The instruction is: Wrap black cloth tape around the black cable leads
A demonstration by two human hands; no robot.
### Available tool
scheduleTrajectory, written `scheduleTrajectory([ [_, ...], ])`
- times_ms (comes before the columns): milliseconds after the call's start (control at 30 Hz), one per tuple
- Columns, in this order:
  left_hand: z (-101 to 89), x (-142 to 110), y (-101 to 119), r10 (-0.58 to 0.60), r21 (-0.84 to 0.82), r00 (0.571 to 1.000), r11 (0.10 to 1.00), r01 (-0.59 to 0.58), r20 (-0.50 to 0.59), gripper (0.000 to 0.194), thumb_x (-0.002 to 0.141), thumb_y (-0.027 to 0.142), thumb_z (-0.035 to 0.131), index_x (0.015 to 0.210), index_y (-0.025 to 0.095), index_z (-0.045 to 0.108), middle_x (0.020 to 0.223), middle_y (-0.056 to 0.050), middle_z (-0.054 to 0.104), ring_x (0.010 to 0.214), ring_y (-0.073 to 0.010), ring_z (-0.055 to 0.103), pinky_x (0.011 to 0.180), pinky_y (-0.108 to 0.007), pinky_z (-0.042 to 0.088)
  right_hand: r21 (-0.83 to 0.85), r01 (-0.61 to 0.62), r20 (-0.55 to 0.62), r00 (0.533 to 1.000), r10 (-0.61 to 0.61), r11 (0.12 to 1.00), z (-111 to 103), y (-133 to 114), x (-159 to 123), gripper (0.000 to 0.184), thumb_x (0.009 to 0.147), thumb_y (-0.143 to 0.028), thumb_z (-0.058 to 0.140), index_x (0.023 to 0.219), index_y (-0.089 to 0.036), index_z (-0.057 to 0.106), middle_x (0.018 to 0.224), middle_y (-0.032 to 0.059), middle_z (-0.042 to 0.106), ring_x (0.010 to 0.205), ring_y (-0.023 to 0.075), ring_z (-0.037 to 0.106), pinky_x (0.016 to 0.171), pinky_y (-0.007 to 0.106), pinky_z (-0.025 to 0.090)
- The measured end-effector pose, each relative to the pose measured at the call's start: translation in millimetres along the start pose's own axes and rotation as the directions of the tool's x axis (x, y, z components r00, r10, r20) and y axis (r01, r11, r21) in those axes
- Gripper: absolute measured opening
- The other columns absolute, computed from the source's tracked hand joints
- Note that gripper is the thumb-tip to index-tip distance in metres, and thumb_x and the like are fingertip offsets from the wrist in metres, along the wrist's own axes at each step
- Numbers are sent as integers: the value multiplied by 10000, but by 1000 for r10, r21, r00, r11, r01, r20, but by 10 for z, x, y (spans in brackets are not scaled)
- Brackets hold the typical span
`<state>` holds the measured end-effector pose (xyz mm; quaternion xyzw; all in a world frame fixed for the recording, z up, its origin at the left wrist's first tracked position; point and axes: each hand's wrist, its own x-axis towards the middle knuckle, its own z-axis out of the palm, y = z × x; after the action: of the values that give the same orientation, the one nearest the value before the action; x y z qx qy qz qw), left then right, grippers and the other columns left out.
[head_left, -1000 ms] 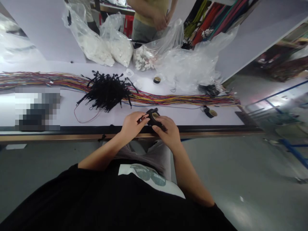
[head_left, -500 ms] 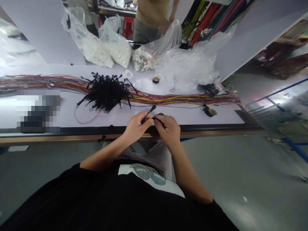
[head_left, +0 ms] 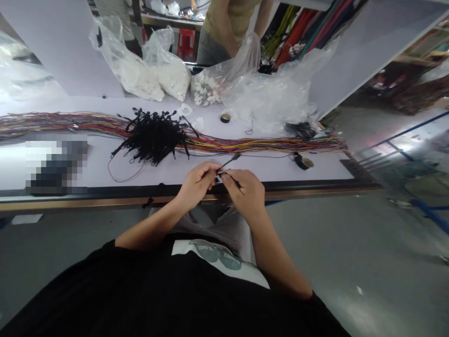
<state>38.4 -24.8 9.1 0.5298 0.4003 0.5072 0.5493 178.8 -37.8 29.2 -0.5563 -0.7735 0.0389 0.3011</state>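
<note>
Over the near edge of the white table (head_left: 266,168), my left hand (head_left: 198,183) and my right hand (head_left: 245,192) meet fingertip to fingertip. Both pinch a thin black-wrapped wire piece (head_left: 229,163) that sticks up and to the right from between the fingers. Whether the right hand also holds a tape roll is hidden by its palm. A pile of similar black-wrapped pieces (head_left: 154,135) lies just beyond my left hand, on top of a long bundle of coloured wires (head_left: 266,144) stretched across the table.
A black tape roll (head_left: 303,162) lies right of my hands, a smaller roll (head_left: 225,118) farther back. Plastic bags of white parts (head_left: 147,77) and crumpled clear plastic (head_left: 277,96) fill the back. Another person (head_left: 231,23) stands behind the table. A blurred patch (head_left: 56,164) sits at left.
The black tape roll seen between my hands a second ago is no longer visible. My fingers have drawn together on a thin black piece, which now points up and right.
</note>
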Motion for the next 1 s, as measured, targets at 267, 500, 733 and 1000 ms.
scheduleTrajectory([
  [267,-17,-37,-48,82,46,996,996,-81,-29,86,737,189,565,812,177,605,722,25,568,663,-82,512,623,-199,413,-109,-16,21,1000,19,994,17,-8,49,343,882,-346,440,616,-231,623,662,37,666,688,192,582,645,299,386],
  [500,25,0,-19,-39,-168,997,985,27,-71,152,696,297,625,659,157,579,506,61,447,467,-45,365,454,-182,287,-173,21,79,997,-8,985,-51,-45,28,282,891,-354,431,852,-228,680,795,61,707,756,222,574,669,328,349],
  [733,64,67,19,-195,-472,979,859,197,54,199,637,189,663,779,174,525,469,95,426,362,-10,298,371,-147,143,-278,108,-126,981,-148,955,-17,18,-36,327,891,-295,444,1174,-241,598,943,71,719,958,252,570,848,408,338],
  [1000,-30,173,-88,-344,-444,754,643,624,560,207,633,173,655,589,142,455,466,61,394,354,-13,300,340,-139,190,471,292,-300,940,-160,832,252,231,0,282,869,-228,494,1116,-282,619,1157,52,660,1153,217,554,981,424,417],
])
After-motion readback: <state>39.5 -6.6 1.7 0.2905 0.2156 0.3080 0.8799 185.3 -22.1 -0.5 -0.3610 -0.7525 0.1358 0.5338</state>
